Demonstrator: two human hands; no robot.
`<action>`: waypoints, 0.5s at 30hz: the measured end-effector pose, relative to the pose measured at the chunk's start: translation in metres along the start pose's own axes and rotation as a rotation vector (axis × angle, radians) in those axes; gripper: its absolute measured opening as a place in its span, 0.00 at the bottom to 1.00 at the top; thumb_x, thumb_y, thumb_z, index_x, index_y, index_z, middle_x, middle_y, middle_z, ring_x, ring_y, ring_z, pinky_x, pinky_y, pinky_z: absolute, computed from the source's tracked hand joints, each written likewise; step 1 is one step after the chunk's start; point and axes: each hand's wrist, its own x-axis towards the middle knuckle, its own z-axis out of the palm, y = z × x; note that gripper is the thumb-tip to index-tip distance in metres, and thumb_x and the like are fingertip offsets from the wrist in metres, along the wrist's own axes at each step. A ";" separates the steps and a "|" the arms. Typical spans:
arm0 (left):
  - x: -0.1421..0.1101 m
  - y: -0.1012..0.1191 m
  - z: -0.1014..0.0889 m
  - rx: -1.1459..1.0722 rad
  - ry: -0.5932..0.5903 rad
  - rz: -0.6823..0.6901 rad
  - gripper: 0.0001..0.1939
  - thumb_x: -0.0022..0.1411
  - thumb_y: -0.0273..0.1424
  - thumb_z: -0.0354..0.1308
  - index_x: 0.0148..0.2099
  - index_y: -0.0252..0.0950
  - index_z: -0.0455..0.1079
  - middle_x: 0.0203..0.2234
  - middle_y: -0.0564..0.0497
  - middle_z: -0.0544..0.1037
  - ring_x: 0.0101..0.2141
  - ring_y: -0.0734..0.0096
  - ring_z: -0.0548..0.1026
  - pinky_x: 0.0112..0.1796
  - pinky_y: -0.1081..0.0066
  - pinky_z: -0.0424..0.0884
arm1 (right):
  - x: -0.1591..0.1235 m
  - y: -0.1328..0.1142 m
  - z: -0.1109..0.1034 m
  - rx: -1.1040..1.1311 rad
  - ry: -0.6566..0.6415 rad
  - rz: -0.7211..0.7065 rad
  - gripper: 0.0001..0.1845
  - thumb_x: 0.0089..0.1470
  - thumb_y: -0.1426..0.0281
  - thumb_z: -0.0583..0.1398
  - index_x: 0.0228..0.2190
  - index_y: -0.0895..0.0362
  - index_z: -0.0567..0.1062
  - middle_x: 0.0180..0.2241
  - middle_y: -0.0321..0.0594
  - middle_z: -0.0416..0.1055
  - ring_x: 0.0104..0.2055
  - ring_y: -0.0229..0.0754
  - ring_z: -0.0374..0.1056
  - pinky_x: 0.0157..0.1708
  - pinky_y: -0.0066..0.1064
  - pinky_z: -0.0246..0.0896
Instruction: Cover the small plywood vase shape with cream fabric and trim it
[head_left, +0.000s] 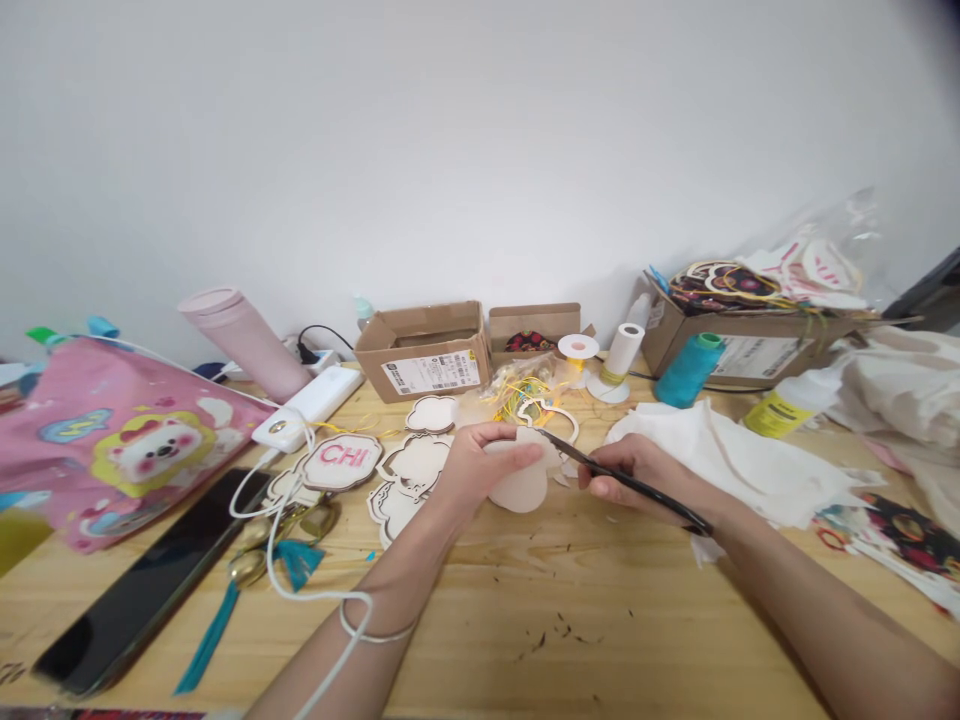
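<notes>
My left hand [491, 460] pinches an off-white, round-lobed flat piece [519, 488] between thumb and fingers, just above the wooden table. From the right, my right hand [630, 470] grips black scissors [637, 488], seen nearly edge-on. Their narrow tip touches or overlaps the piece's upper right edge; how far apart the blades are is hidden. Small white scraps [562, 478] lie beneath the tip. Behind the hands sit a cut-out ring-like frame [568, 418] and tangled yellow cord [525, 393]. Several scalloped plaques [417, 462] lie left of my left hand.
Cardboard boxes [424, 345], a thread spool [688, 372] and a glue bottle [791, 402] stand toward the back. White cloth [720, 450] lies right. A phone [150, 590], power bank [309, 405] and pink bag [150, 440] occupy the left. A white cable [315, 597] crosses my left forearm.
</notes>
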 end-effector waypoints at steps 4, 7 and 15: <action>0.000 0.001 0.000 -0.010 0.016 0.000 0.15 0.34 0.35 0.67 0.28 0.34 0.74 0.20 0.51 0.76 0.20 0.72 0.72 0.20 0.75 0.65 | -0.001 -0.001 0.000 -0.022 0.008 0.009 0.19 0.48 0.56 0.55 0.24 0.61 0.68 0.17 0.29 0.46 0.18 0.29 0.42 0.16 0.23 0.35; 0.000 0.001 0.000 -0.015 0.009 -0.013 0.16 0.33 0.35 0.68 0.28 0.33 0.74 0.21 0.50 0.76 0.20 0.71 0.72 0.21 0.75 0.65 | -0.001 0.000 0.000 -0.046 0.010 0.022 0.19 0.47 0.56 0.55 0.22 0.61 0.68 0.17 0.29 0.47 0.19 0.29 0.43 0.16 0.23 0.35; -0.001 0.006 -0.003 -0.016 -0.038 -0.009 0.16 0.34 0.34 0.68 0.28 0.32 0.74 0.21 0.49 0.77 0.20 0.69 0.72 0.22 0.74 0.66 | -0.002 0.002 -0.005 -0.068 -0.002 0.027 0.19 0.47 0.56 0.55 0.21 0.61 0.67 0.16 0.29 0.48 0.19 0.30 0.43 0.16 0.23 0.36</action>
